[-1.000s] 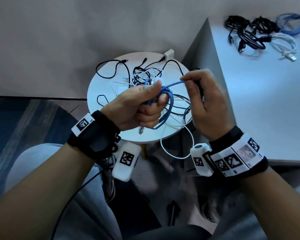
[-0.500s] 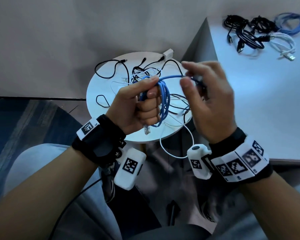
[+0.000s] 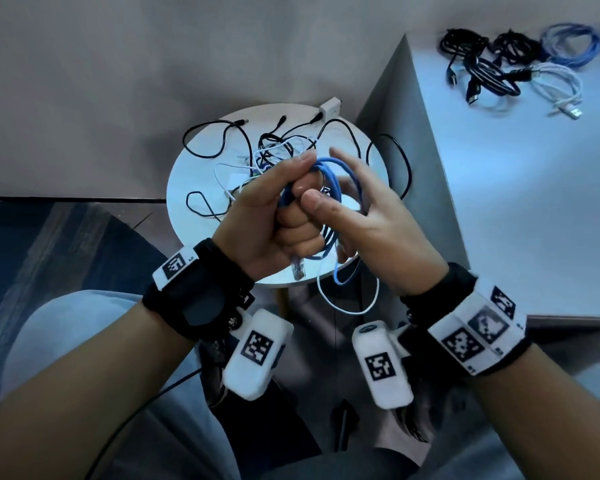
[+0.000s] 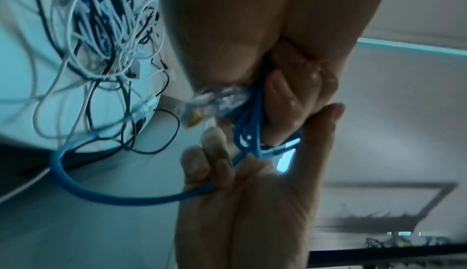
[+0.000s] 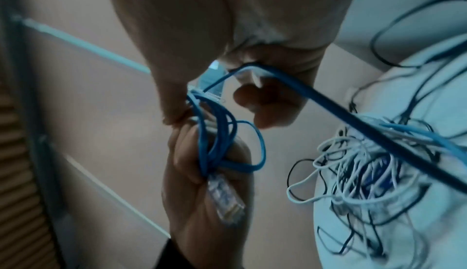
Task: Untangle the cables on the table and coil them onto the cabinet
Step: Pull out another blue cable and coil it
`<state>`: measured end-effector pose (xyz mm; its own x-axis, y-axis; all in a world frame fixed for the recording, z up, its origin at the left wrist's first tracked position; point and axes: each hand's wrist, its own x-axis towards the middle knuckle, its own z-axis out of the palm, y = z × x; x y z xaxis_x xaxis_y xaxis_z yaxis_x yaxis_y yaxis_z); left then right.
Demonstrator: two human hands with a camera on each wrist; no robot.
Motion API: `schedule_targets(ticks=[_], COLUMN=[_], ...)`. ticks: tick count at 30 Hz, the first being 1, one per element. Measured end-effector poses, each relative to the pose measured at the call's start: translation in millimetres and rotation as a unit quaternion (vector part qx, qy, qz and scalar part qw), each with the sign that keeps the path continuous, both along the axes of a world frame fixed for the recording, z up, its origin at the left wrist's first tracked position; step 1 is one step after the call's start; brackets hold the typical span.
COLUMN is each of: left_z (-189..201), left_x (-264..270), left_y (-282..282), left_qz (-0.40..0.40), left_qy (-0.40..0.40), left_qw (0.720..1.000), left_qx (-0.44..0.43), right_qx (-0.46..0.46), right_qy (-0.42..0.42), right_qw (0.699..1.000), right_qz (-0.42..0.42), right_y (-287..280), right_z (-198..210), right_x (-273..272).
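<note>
Head view: left hand (image 3: 274, 216) fisted round a bundle of blue cable (image 3: 329, 188) loops, thumb on top, held in the air above the near edge of the round white table (image 3: 184, 174). Clear plug (image 3: 298, 270) of that cable sticks out below the fist. Right hand (image 3: 371, 216) just beside it, index finger straight and raised, thumb against the left knuckles; lower fingers curl on a blue strand, seen in the left wrist view, grip narrow. A blue loop hangs off the near table edge between the wrists, next to a thin white cable loop (image 3: 347, 299).

Table centre carries a tangle of cables (image 3: 274, 150), black and white, with black loops running to the left edge and over the right edge. White adapter (image 3: 330, 107) at the far edge. Both hands block the near half of the tangle.

Cabinet (image 3: 520, 188) stands touching the table's right side. At its far right corner lie coiled cables: black coils (image 3: 482, 64), a blue coil (image 3: 572, 43), a white coil (image 3: 558, 84).

Right wrist view: blue strand runs taut from the fingers down into the tangle; picture blurred.
</note>
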<state>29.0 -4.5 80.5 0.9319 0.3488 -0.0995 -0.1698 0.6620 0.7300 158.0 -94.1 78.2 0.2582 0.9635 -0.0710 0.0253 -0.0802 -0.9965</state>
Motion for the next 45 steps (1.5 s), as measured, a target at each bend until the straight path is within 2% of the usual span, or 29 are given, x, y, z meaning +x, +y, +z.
schedule_targets(ticks=[1,3,6,10,15,22,27,29,31,35,38,40,42,44,45], left_z=[0,-1,0,4,5,3,-6,-7,-6,-2,-3,-3,-3,-8,-10], left_x=[-1,-3,-5,-2,3,2,-3,-5,-5,-8,-12,-12,-8,-4,-4], left_y=[0,1,4,3,-5,0,9,12,15,26,37,36,32,27,24], left_qz=[-0.028,-0.068,-0.062,0.021,0.043,0.015,-0.023,-0.001,0.041,0.174,0.254,0.291,0.322,0.336,0.335], left_qy=[-0.023,-0.058,-0.060,0.012,0.036,0.007,-0.062,-0.074,-0.087,-0.117,-0.137,-0.116,-0.058,0.012,0.050], left_qw=[0.999,0.995,0.995,1.000,0.998,0.998,0.990,0.988,0.986,0.966,0.946,0.944,0.945,0.931,0.907], left_qx=[-0.021,-0.049,-0.049,-0.015,-0.011,-0.063,-0.123,-0.135,-0.138,-0.149,-0.145,-0.106,-0.012,0.142,0.249], right_qx=[-0.005,0.005,0.022,0.067,0.069,0.067,0.016,0.015,0.007,-0.043,-0.068,-0.072,-0.071,-0.083,-0.091], right_qy=[0.034,0.039,0.018,-0.025,0.117,0.002,0.108,0.150,0.159,0.106,0.046,-0.013,-0.086,-0.155,-0.177], right_qw=[0.999,0.995,0.999,0.995,0.990,0.996,0.994,0.989,0.987,0.993,0.997,0.996,0.988,0.970,0.963], right_qz=[0.040,0.091,0.036,-0.073,-0.037,-0.066,-0.028,-0.007,-0.001,-0.013,0.013,0.052,0.108,0.166,0.184], right_y=[-1,-3,-4,3,9,12,6,4,3,4,4,2,-1,-3,-4], right_z=[1,4,7,-3,-7,-13,-8,-9,-13,-30,-39,-43,-45,-44,-42], right_x=[1,1,2,2,-5,-9,-8,-6,-6,-15,-26,-33,-39,-45,-46])
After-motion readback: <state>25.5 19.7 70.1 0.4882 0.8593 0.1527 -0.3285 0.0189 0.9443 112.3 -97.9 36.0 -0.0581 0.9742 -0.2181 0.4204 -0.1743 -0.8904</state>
